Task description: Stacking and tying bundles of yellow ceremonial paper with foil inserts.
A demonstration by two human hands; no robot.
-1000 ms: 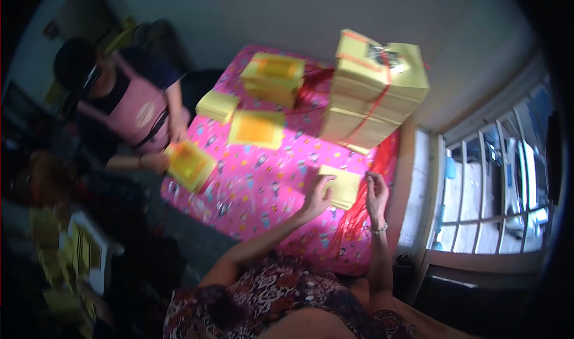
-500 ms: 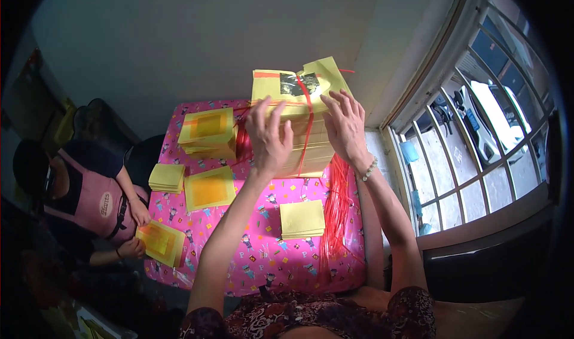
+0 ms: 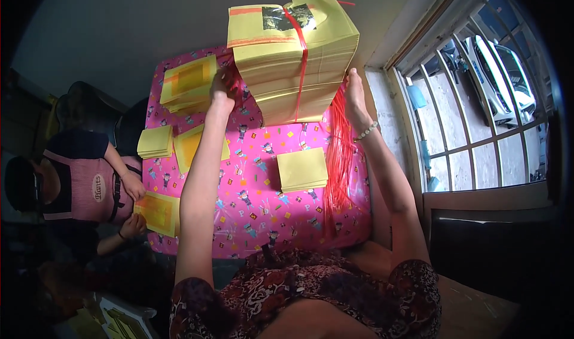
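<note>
A tall stack of yellow paper sheets [image 3: 281, 79], bound with red plastic string [image 3: 303, 64], stands at the back of the table. A dark printed patch [image 3: 287, 17] shows on its top. My left hand [image 3: 223, 91] is left of the stack, beside loose red strands; its fingers are in shadow, loosely bent and apart, and no held thing shows in them. At the stack's right side is my right hand [image 3: 357, 97], seen edge-on with fingers stretched out and empty. Whether either palm touches the paper I cannot tell.
Red string strands [image 3: 339, 159] hang down the right of the pink patterned tablecloth [image 3: 245, 186]. Smaller yellow paper piles [image 3: 302, 168] lie about. A co-worker [image 3: 89, 186] at the left handles a yellow sheet [image 3: 158, 213]. A barred window [image 3: 472, 112] is on the right.
My hands have left the front and top of the tied stack and moved apart to its two sides. The view has tilted down, so the table sits higher in it.
</note>
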